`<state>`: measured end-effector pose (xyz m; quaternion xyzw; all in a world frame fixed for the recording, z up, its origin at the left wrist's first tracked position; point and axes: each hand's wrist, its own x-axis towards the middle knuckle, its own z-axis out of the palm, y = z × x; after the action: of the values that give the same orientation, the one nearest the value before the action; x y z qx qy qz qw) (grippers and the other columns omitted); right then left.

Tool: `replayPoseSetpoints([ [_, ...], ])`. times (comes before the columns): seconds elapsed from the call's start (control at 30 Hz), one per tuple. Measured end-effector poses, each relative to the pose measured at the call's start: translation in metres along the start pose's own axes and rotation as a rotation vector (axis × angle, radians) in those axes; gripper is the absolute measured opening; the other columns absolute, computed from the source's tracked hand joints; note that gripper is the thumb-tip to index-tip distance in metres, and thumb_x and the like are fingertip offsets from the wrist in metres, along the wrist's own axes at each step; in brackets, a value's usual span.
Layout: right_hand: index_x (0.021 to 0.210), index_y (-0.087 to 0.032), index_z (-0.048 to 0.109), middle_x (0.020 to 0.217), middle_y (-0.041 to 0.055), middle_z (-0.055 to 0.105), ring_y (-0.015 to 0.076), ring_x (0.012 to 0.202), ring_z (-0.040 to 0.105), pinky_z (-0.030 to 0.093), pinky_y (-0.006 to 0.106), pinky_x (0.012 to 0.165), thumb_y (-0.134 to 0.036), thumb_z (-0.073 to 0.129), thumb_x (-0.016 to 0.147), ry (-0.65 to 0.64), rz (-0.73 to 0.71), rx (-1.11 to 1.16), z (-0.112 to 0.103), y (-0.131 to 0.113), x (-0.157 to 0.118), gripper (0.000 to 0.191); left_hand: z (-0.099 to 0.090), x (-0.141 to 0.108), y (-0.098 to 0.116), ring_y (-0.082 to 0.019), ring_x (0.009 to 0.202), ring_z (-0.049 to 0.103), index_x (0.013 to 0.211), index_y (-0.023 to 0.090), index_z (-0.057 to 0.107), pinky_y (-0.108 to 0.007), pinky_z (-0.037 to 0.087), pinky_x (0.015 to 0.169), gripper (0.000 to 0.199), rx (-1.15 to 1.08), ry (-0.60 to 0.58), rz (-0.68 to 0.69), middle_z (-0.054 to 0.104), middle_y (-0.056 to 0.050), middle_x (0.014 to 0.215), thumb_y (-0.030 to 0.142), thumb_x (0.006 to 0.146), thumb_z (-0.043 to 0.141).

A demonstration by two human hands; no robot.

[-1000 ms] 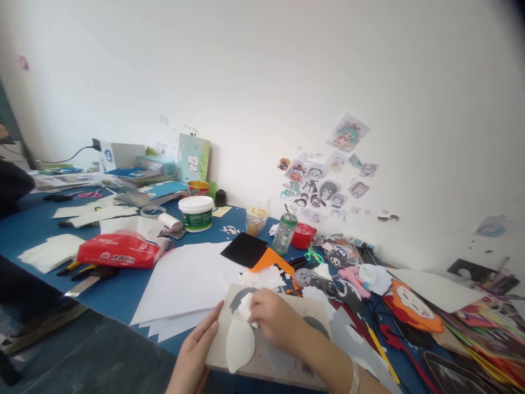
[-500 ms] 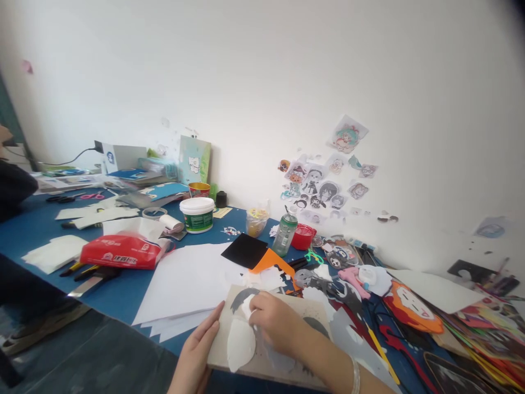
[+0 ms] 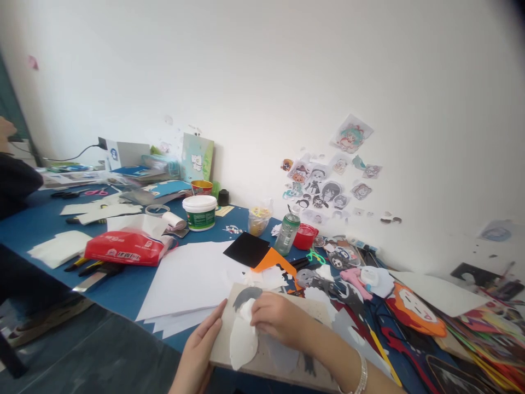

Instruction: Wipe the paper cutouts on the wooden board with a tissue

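Observation:
A greyish board (image 3: 223,350) lies at the table's front edge, with a dark grey cut-out (image 3: 247,296) and a white oval piece (image 3: 243,342) on it. My left hand (image 3: 202,342) grips the board's left edge, thumb on top. My right hand (image 3: 279,320) is closed in a pinch on a crumpled white tissue (image 3: 246,311), pressed against the board just above the white oval. Its forearm covers part of the board's right side.
White paper sheets (image 3: 184,279), a black square (image 3: 247,250) and orange paper (image 3: 274,259) lie behind the board. A red tissue pack (image 3: 127,247), white tub (image 3: 199,212) and green bottle (image 3: 286,234) stand farther back. Cut-outs crowd the right; a person is at far left.
My right hand has shifted slightly down with the tissue, showing more of the dark grey cut-out. My left hand keeps its hold. The whole view has shifted slightly.

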<state>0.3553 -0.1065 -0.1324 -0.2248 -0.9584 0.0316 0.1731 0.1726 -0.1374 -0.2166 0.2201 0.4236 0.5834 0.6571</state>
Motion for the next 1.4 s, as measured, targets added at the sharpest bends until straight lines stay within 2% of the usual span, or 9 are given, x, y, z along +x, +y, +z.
replayPoseSetpoints([
  [0.13,0.082,-0.014,0.056,0.082,0.0065,0.057,0.0161,0.080,0.048,0.042,0.026,0.070,-0.007,0.038,0.083,0.019,0.068,-0.084,-0.002,0.004,0.002,0.020,-0.001,0.002,-0.001,-0.026,0.115,0.045,0.107,0.019,0.061,-0.033,0.035,0.097,0.045,0.003,-0.009,-0.001,0.055,-0.006,0.121,0.033,0.065,0.067],
  [0.27,0.063,-0.016,0.051,0.071,0.0036,0.052,0.0154,0.069,0.045,0.040,0.025,0.059,-0.004,0.039,0.079,-0.054,0.087,-0.216,0.012,0.005,0.003,0.023,-0.005,0.005,-0.006,-0.026,0.114,0.046,0.109,0.020,0.060,-0.033,0.036,0.097,0.046,0.011,-0.033,0.015,0.055,-0.006,0.122,0.036,0.066,0.066],
  [0.5,0.058,-0.016,0.047,0.066,0.0021,0.048,0.0149,0.065,0.045,0.039,0.025,0.058,-0.002,0.044,0.071,-0.033,0.248,-0.269,0.034,0.003,0.011,0.019,-0.004,0.004,-0.004,-0.027,0.112,0.048,0.110,0.019,0.060,-0.033,0.041,0.092,0.047,0.019,-0.018,0.008,0.054,-0.007,0.123,0.034,0.066,0.065],
  [0.63,0.056,-0.016,0.048,0.063,0.0013,0.048,0.0150,0.065,0.047,0.039,0.026,0.060,-0.002,0.047,0.065,0.066,0.399,-0.147,0.034,0.001,0.018,0.017,-0.001,0.002,0.000,-0.027,0.109,0.050,0.111,0.019,0.059,-0.032,0.046,0.084,0.048,0.044,-0.008,-0.002,0.053,-0.007,0.123,0.034,0.066,0.065],
  [0.8,0.063,-0.016,0.053,0.070,0.0007,0.052,0.0108,0.059,0.047,0.038,0.022,0.056,-0.004,0.048,0.066,0.339,0.670,0.107,0.002,0.002,0.020,0.014,0.001,0.000,0.001,-0.026,0.107,0.052,0.113,0.017,0.057,-0.027,0.049,0.077,0.052,0.013,-0.017,-0.012,0.055,-0.008,0.120,0.035,0.064,0.066],
  [0.87,0.066,-0.017,0.054,0.072,0.0011,0.054,0.0127,0.067,0.049,0.039,0.024,0.062,-0.004,0.048,0.067,0.316,0.614,0.116,-0.006,0.003,0.018,0.014,0.001,0.000,0.001,-0.027,0.106,0.053,0.113,0.017,0.057,-0.028,0.050,0.075,0.054,0.005,-0.025,-0.015,0.056,-0.009,0.120,0.035,0.063,0.067],
  [1.1,0.079,-0.015,0.055,0.081,0.0058,0.056,0.0180,0.081,0.049,0.041,0.028,0.072,-0.003,0.044,0.072,-0.087,0.257,-0.088,0.006,-0.001,0.014,0.018,-0.002,0.000,-0.001,-0.027,0.110,0.050,0.112,0.019,0.058,-0.032,0.045,0.087,0.050,0.020,-0.012,-0.004,0.054,-0.007,0.122,0.034,0.065,0.066],
  [1.23,0.080,-0.015,0.053,0.083,0.0063,0.055,0.0186,0.081,0.049,0.041,0.028,0.069,0.001,0.042,0.068,-0.089,0.295,-0.131,0.010,-0.006,0.015,0.023,-0.001,-0.002,-0.001,-0.028,0.110,0.050,0.110,0.018,0.059,-0.034,0.043,0.089,0.047,0.028,-0.003,0.014,0.055,-0.008,0.121,0.033,0.066,0.065],
  [1.4,0.077,-0.016,0.052,0.080,0.0057,0.053,0.0191,0.080,0.048,0.040,0.030,0.070,-0.001,0.042,0.061,0.054,0.447,-0.090,0.022,-0.007,0.015,0.024,0.000,-0.001,0.000,-0.027,0.109,0.050,0.109,0.018,0.060,-0.034,0.043,0.090,0.046,0.023,-0.012,0.027,0.055,-0.008,0.121,0.033,0.066,0.065],
])
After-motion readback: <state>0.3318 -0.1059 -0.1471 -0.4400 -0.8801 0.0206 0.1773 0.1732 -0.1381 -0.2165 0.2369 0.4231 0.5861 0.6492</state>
